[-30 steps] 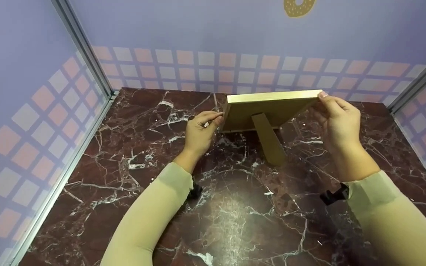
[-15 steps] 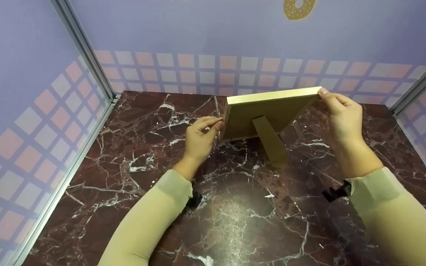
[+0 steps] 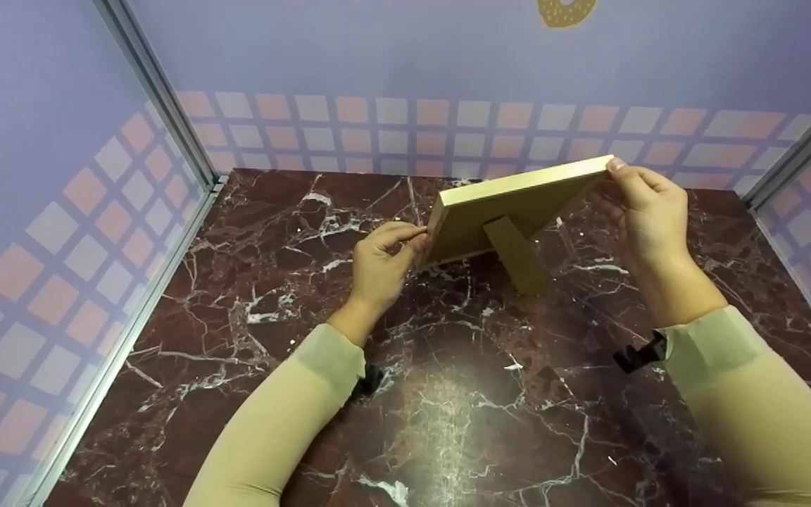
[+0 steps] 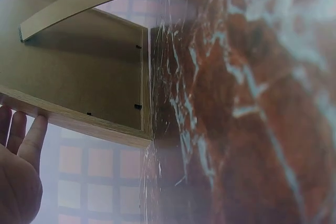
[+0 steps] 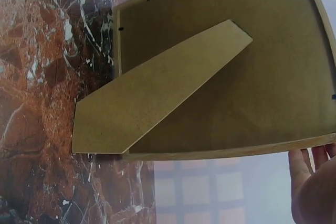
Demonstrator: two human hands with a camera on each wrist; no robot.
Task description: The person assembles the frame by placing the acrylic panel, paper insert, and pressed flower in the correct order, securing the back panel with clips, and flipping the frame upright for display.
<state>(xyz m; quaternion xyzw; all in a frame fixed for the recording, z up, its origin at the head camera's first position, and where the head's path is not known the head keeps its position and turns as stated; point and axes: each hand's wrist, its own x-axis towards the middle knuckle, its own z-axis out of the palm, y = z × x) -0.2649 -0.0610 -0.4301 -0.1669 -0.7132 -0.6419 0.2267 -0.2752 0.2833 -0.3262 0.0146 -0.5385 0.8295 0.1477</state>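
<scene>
A wooden picture frame [image 3: 525, 183] leans back on the marble-patterned table, its brown back facing me. The strut [image 3: 518, 257] on its back is swung out, its foot touching the table or very close to it. At the frame's left side edge my left hand [image 3: 381, 264] holds with thumb and fingertips; in the left wrist view, fingertips [image 4: 35, 135] press along that edge. My right hand [image 3: 648, 218] grips the upper right corner, thumb on the top edge and the other fingers partly hidden. In the right wrist view, small dark tabs line the backing [image 5: 252, 93]. The frame's front is hidden.
The dark red marble-patterned table [image 3: 250, 394] extends to a purple back wall [image 3: 377, 56] with pink and white squares. Side walls with metal posts stand left and right. A black strap piece [image 3: 639, 354] sits at my right wrist.
The picture frame has turned, its right end going farther back and its top edge slanting more. The strut's foot has shifted slightly away from me. Both hands keep their hold.
</scene>
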